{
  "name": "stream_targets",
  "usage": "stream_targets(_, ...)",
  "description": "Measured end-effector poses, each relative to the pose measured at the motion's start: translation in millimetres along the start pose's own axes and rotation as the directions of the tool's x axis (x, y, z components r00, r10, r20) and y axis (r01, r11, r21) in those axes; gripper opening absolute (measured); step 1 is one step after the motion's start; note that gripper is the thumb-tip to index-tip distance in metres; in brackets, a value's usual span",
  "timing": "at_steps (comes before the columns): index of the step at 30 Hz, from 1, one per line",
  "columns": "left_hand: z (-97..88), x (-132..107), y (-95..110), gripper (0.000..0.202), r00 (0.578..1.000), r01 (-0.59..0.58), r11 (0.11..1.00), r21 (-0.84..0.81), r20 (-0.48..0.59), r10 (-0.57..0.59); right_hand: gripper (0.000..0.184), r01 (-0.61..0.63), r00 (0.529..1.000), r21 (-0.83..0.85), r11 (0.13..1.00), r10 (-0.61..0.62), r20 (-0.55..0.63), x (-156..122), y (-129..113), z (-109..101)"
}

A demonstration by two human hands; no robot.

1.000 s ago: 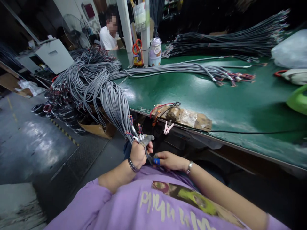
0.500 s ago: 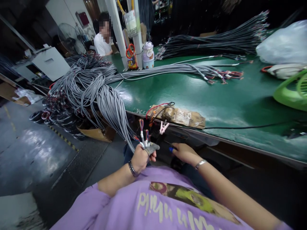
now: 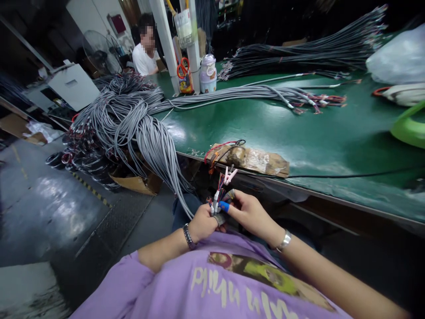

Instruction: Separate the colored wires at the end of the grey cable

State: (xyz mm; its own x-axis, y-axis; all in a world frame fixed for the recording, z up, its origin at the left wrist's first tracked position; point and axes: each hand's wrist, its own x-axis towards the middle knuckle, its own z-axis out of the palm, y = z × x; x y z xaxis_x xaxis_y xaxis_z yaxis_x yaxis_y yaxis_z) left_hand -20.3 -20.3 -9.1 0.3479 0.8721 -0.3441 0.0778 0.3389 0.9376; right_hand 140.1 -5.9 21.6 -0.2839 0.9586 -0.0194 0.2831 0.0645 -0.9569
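Note:
My left hand (image 3: 203,223) is closed around the ends of several grey cables (image 3: 177,186), which hang down from the bench to it. A grey cover wraps one of its fingers. White sleeves and thin coloured wires (image 3: 220,182) stand up out of this grip. On the right, my right hand (image 3: 249,215) has come against the wire ends, its thumb and index finger bent around them. That thumb wears a blue cover (image 3: 224,206), and the index fingertip has a greyish one. The hand partly hides the wires. Just above them sits a pale pink clip (image 3: 229,176) at the bench edge.
The green bench (image 3: 265,128) carries a heap of grey cables (image 3: 122,102), a black cable bundle (image 3: 299,55), a taped cardboard strip (image 3: 255,160) and a lilac bottle (image 3: 208,73). Scissors (image 3: 183,66) stand by the post. Another person (image 3: 144,57) sits beyond.
My right hand has moved left and up to the wire ends. My left hand has shifted slightly right with the cables. The view has turned a little.

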Motion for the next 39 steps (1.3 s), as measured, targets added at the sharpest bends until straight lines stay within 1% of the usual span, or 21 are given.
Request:
stream_targets(3,-0.5,-2,2,0.047,1.0,-0.005,0.999,-0.044,-0.003,0.005,0.028,-0.055,0.998,0.16,0.986,0.054,0.011,3,6,0)
stream_targets(6,-1.8,-2,4,0.049,0.996,-0.076,0.988,-0.137,-0.056,0.069,0.03,-0.111,0.994,0.275,0.955,0.104,0.041,5,9,-8)
stream_targets(8,-2.8,-2,6,0.05,0.992,-0.11,0.979,-0.174,-0.075,0.098,0.031,-0.124,0.992,0.299,0.946,0.108,0.069,6,9,-14)
stream_targets(9,-3.2,-2,7,0.05,0.993,-0.109,0.978,-0.177,-0.073,0.097,0.031,-0.131,0.99,0.302,0.944,0.107,0.096,6,8,-16)
stream_targets(11,-4.1,-2,9,0.051,0.996,-0.074,0.985,-0.157,-0.056,0.066,0.032,-0.152,0.981,0.286,0.946,0.109,0.16,7,5,-19)
stream_targets(13,-5.2,-4,12,0.053,0.999,-0.03,0.993,-0.111,-0.025,0.027,0.033,-0.17,0.972,0.249,0.953,0.122,0.199,9,1,-19)
stream_targets(15,-6.7,-4,14,0.053,1.0,-0.019,0.999,-0.047,0.008,0.02,0.034,-0.173,0.975,0.22,0.96,0.135,0.179,12,-4,-17)
stream_targets(17,-8.6,-5,17,0.052,0.998,-0.048,0.999,0.002,0.029,0.048,0.036,-0.165,0.981,0.219,0.962,0.138,0.134,14,-7,-15)
stream_targets(19,-10.3,-5,18,0.051,0.997,-0.07,0.998,0.002,0.027,0.07,0.037,-0.161,0.984,0.238,0.958,0.138,0.109,15,-9,-12)
stream_targets(21,-11.1,-5,19,0.05,0.997,-0.068,0.997,-0.027,0.021,0.068,0.038,-0.175,0.983,0.269,0.947,0.153,0.1,14,-8,-9)
stream_targets(23,-10.6,-4,17,0.048,0.998,-0.062,0.996,-0.061,-0.024,0.061,0.039,-0.195,0.981,0.3,0.934,0.179,0.08,12,-5,-7)
stream_targets(27,-6.4,-1,15,0.044,0.975,-0.092,0.984,-0.154,-0.215,0.058,0.039,-0.219,0.974,0.343,0.914,0.225,0.024,6,3,-1)
stream_targets(28,-5.2,0,15,0.044,0.97,-0.096,0.98,-0.173,-0.237,0.054,0.04,-0.223,0.972,0.352,0.909,0.233,0.014,5,5,0)
stream_targets(30,-3.3,2,16,0.043,0.969,-0.09,0.975,-0.201,-0.243,0.04,0.04,-0.221,0.971,0.362,0.906,0.237,-0.002,4,6,2)
stream_targets(36,-3.0,3,17,0.043,0.971,-0.071,0.973,-0.221,-0.237,0.017,0.036,-0.134,0.988,0.293,0.947,0.151,-0.034,5,3,1)
stream_targets(39,-2.8,3,16,0.044,0.975,-0.062,0.974,-0.218,-0.223,0.012,0.034,-0.099,0.995,0.274,0.957,0.1,0.008,9,-2,0)
